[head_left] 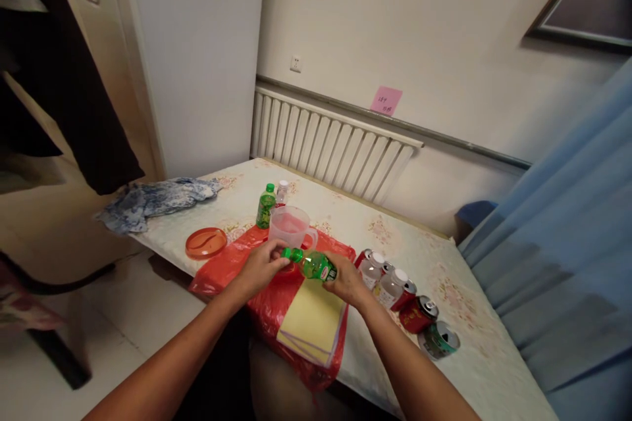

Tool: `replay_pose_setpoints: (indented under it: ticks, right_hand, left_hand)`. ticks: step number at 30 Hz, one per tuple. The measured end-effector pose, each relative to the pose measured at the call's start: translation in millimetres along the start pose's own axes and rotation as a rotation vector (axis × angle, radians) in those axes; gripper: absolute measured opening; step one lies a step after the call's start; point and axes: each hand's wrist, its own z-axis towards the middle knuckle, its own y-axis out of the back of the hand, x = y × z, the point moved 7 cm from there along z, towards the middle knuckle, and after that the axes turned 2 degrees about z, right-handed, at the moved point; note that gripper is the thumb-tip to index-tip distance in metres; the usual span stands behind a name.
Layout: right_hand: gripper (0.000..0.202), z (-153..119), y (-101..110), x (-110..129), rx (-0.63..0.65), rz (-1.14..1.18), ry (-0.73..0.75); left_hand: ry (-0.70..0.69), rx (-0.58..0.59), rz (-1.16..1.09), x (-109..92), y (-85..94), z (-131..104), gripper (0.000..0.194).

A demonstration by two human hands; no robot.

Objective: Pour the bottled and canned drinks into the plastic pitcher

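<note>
Tilted on its side above the table is a green-labelled clear bottle [313, 265]. My right hand [344, 279] is wrapped round its base end. The fingers of my left hand [264, 266] pinch the green cap [287, 253] at the other end. Just behind the bottle stands a translucent pitcher [289, 225] with a handle, on a red plastic bag [269, 309]. Folded yellow cloths [312, 319] lie on the bag below my hands.
A green bottle [266, 207] and a small clear bottle [282, 193] stand behind the pitcher. An orange lid [206, 243] lies left. Bottles and cans, including a green can [438, 341], line the right. Patterned fabric [160, 200] hangs over the table's left edge.
</note>
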Motion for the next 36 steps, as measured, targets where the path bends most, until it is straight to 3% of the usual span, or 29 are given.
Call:
replay_pose_setpoints:
  ticks: [5,13,18,25,36]
  right_hand:
    - [0.048,-18,-10,1,0.006,0.134,0.000]
    - [0.035,-29,-8,16,-0.001,0.166,-0.077]
    - [0.036,-33,-17,24,0.000,0.267,-0.086]
    - [0.024,-36,-26,32,0.008,0.331,-0.081]
    - [0.033,-42,-45,38,0.050,0.391,-0.163]
  left_hand:
    - [-0.125,0.142,0.294,-20,-15.9,-6,0.027]
    - [-0.251,0.247,0.450,-30,-22.6,-14,0.019]
    - [-0.224,0.282,0.461,-33,-18.0,-18,0.017]
    - [-0.227,0.226,0.463,-23,-13.1,-26,0.019]
    - [-0.189,0.305,0.462,-26,-6.8,-32,0.021]
